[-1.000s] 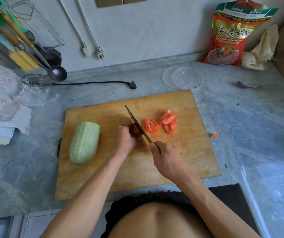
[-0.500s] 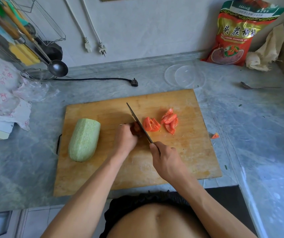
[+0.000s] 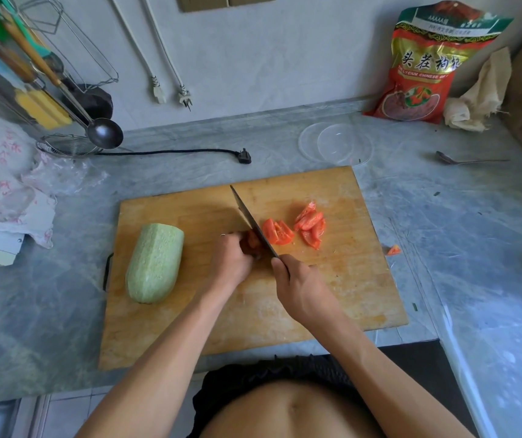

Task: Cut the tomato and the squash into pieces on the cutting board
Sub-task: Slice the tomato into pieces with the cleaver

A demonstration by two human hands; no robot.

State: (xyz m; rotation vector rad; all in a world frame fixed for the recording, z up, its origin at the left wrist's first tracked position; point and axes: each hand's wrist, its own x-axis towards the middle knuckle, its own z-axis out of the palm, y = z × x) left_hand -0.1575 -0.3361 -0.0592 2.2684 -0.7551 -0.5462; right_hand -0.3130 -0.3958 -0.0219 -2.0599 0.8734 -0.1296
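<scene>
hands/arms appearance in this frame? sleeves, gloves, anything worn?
Both arms are bare to the frame edge: no sleeves, gloves or watch. The left hand shows a small pale glint at one finger, possibly a ring; too small to tell. The right hand shows nothing worn. Dark waistband cloth sits below.

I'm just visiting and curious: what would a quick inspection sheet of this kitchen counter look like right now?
Surface: grey marbled countertop; wooden cutting board lies on it.
Job's things: peeled pale-green squash whole on the board's left; red tomato wedges cut, at the board's centre-right; remaining tomato piece under the dark-bladed knife.
Clutter: stray tomato bit off the board; clear plastic lids; metal spoon; red snack bag; crumpled cloth.
Grippers: left hand steadies the tomato; right hand grips the knife.
Cables: black cord with plug on the counter; two white plugs hanging.
Surroundings: utensil rack with ladle, left.
</scene>
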